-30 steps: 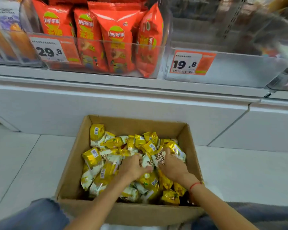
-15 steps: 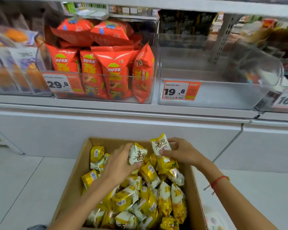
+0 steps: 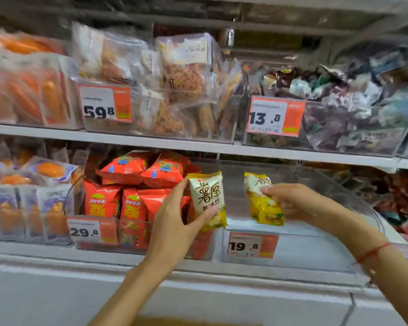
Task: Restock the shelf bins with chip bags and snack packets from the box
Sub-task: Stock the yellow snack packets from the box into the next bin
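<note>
Head view: L hand [image 3: 174, 222] pinches one yellow-white packet [image 3: 207, 201] upright, thumb on front, fingers behind, prob so it drops in label-forward. R hand [image 3: 299, 203] grips second packet [image 3: 264, 203], tilted, already over the rim of the clear bin [image 3: 316, 245] w/ the 19.8 tag [image 3: 252, 244]. Bin looks bare, nothing blocking entry. L packet sits in front of the red chip bags [image 3: 118, 203] in the neighbouring bin, needs to shift right. Box barely visible at the bottom edge.

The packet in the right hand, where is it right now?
Right of centre in the head view: the yellow packet, gripped by the right hand, is at the clear bin above its 19.8 price tag.
</note>
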{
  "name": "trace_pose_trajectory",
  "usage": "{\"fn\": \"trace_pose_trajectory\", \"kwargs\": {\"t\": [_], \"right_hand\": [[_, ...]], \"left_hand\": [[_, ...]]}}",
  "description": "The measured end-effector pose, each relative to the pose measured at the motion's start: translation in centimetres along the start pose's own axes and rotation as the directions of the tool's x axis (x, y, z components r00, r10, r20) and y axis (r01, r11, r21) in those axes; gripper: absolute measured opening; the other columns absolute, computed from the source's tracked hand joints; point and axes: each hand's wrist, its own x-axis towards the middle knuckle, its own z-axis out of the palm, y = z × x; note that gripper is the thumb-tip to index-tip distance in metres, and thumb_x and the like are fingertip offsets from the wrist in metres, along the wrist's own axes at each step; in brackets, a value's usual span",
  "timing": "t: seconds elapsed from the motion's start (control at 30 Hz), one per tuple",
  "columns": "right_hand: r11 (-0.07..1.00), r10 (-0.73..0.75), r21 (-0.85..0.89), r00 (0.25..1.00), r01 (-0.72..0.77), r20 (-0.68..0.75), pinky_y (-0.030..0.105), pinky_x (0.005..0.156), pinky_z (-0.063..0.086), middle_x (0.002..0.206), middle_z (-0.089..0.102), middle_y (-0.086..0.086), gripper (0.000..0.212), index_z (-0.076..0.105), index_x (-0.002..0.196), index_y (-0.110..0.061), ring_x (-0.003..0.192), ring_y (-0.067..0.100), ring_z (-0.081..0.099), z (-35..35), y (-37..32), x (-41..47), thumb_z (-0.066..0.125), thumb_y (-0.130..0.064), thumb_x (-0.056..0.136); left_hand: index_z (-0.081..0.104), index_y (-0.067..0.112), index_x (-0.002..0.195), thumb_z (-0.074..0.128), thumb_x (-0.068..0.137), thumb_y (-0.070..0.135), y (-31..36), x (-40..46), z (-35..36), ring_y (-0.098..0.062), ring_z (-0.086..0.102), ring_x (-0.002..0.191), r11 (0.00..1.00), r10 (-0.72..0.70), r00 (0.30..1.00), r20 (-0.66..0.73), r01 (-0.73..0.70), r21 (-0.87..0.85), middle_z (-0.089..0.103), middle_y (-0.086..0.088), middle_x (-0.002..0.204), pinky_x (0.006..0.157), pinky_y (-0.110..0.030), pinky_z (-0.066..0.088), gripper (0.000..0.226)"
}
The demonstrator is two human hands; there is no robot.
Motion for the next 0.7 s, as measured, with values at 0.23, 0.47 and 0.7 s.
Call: {"fn": "trace_pose_trajectory", "kwargs": {"t": [0.23, 0.47, 0.7], "right_hand": [[0.992, 0.092, -0.068, 0.986, -0.102, -0.138, 0.015, 0.061, 0.049, 0.101, 0.066, 0.006, 0.025, 0.062, 0.103, -0.009, 0.092, 0.018, 0.061, 1.9, 1.1, 10.2, 0.072, -0.019, 0.082], [0.986, 0.01, -0.154, 0.944, -0.064, -0.33, 0.01, 0.044, 0.04, 0.066, 0.064, -0.001, 0.04, 0.064, 0.114, -0.003, 0.045, -0.002, 0.052, 3.3, 3.6, 19.0, 0.075, -0.016, 0.078], [0.991, 0.078, -0.083, 0.957, -0.105, -0.281, 0.036, 0.086, 0.052, 0.108, 0.062, 0.017, 0.036, 0.058, 0.116, 0.0, 0.091, 0.029, 0.062, 4.0, 7.1, 21.4, 0.069, -0.009, 0.083]], "left_hand": [[0.046, 0.029, 0.125, 0.046, 0.072, 0.078, -2.6, 1.6, 0.9, 0.013, 0.034, 0.093, 0.956, 0.233, 0.97, -0.065, -0.216, 0.199, 0.05, 0.022, 0.108, 0.08, -0.013, 0.028, 0.072], [0.038, 0.049, 0.124, 0.065, 0.059, 0.071, -3.7, 1.6, 0.9, 0.016, 0.052, 0.089, 0.995, 0.085, 0.995, 0.055, -0.087, 0.047, 0.05, 0.043, 0.101, 0.072, -0.004, 0.042, 0.074], [0.044, 0.05, 0.121, 0.066, 0.059, 0.071, -3.9, 1.6, 1.4, 0.001, 0.06, 0.095, 0.999, 0.027, 0.995, 0.094, -0.025, -0.026, 0.063, 0.026, 0.105, 0.069, -0.031, 0.055, 0.069]]}}
